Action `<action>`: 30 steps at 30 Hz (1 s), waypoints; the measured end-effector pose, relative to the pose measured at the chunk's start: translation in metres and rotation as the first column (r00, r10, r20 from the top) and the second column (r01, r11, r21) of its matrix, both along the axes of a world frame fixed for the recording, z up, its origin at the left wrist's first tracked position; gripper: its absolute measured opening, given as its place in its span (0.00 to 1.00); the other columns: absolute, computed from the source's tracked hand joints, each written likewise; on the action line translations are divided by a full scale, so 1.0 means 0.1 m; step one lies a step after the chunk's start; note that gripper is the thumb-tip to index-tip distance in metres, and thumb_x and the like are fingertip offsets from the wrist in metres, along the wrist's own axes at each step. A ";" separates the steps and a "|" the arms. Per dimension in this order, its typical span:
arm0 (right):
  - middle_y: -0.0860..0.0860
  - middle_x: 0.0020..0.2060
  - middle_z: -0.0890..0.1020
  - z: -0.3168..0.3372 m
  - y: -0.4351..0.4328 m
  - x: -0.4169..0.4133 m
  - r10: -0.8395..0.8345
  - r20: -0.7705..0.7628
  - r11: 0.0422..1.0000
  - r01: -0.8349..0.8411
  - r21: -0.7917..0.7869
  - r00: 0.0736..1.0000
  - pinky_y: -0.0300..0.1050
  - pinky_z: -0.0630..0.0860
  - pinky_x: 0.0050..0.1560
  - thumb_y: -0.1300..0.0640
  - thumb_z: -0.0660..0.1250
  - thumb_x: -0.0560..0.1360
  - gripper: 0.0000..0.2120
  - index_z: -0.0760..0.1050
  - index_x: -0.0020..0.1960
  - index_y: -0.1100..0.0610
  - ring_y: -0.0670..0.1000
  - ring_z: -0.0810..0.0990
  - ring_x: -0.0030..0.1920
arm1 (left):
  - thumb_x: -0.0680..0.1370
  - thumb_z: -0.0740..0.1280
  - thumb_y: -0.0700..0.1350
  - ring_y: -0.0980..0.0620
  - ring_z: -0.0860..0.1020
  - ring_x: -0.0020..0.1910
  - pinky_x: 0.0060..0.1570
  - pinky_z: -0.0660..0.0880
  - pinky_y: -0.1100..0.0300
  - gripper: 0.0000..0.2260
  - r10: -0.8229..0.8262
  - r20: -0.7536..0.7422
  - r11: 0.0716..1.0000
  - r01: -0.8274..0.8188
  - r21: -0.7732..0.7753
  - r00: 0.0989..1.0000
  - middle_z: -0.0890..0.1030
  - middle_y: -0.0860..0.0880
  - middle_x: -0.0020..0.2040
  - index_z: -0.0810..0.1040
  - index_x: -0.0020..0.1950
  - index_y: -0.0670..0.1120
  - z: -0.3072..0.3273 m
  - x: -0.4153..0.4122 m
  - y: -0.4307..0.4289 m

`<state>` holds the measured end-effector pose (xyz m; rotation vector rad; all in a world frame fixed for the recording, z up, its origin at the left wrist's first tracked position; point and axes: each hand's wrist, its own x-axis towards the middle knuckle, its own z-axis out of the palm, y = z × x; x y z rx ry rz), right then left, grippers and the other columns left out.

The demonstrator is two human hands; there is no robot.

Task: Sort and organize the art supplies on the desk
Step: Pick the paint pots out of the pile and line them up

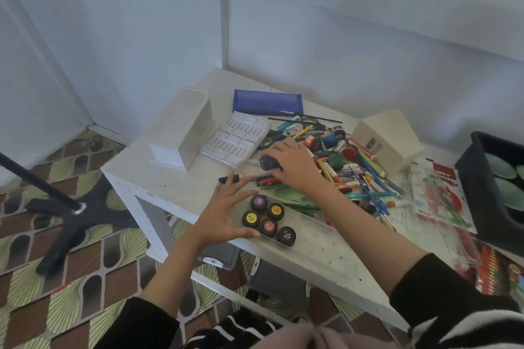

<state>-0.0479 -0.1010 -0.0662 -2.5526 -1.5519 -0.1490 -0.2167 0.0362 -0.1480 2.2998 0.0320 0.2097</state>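
White painted desk [170,184] in a pale blue corner, heavily cluttered. Right hand [295,167] is curled round a small dark blue round paint jar [268,163] at the near edge of the heap of coloured pens and markers [357,176]. Left hand [226,215] is wide, fingers spread, holding nothing, just beside the end of the clear plastic tray [312,235], probably to steady it. Five black poster-paint jars with coloured lids [268,219] sit grouped in that end. Blue jar likely goes with them.

Free: bare surface [173,180] at centre left of the frame, below the white bin [184,127].
Blocked: pen heap [354,176] at centre right; paint jars [268,219] at lower centre.
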 end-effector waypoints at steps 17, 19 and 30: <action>0.45 0.52 0.73 0.15 -0.84 -0.41 -0.006 -0.497 0.979 -0.096 -0.180 0.868 0.39 0.72 0.54 0.63 0.73 0.69 0.17 0.74 0.55 0.51 0.45 0.72 0.52 | 0.62 0.69 0.71 0.56 0.38 0.76 0.72 0.36 0.49 0.40 -0.021 -0.004 1.000 0.021 0.023 1.000 0.55 0.60 0.77 0.67 0.71 0.57 0.02 0.01 0.00; 0.47 0.53 0.74 0.13 -0.82 -0.44 0.008 -0.450 0.975 -0.107 -0.196 0.893 0.40 0.71 0.55 0.63 0.72 0.70 0.17 0.74 0.55 0.52 0.46 0.70 0.53 | 0.61 0.68 0.72 0.57 0.38 0.76 0.72 0.36 0.49 0.40 -0.019 -0.003 1.000 0.019 0.019 1.000 0.55 0.60 0.77 0.67 0.70 0.58 0.02 0.00 0.00; 0.46 0.53 0.71 -0.01 -0.74 -0.44 0.065 -0.387 0.966 -0.156 -0.208 0.920 0.47 0.74 0.52 0.62 0.73 0.69 0.20 0.67 0.53 0.49 0.47 0.71 0.52 | 0.62 0.69 0.71 0.58 0.37 0.76 0.73 0.36 0.49 0.40 -0.016 -0.009 1.000 0.016 0.018 1.000 0.54 0.59 0.77 0.67 0.71 0.57 0.02 0.00 0.00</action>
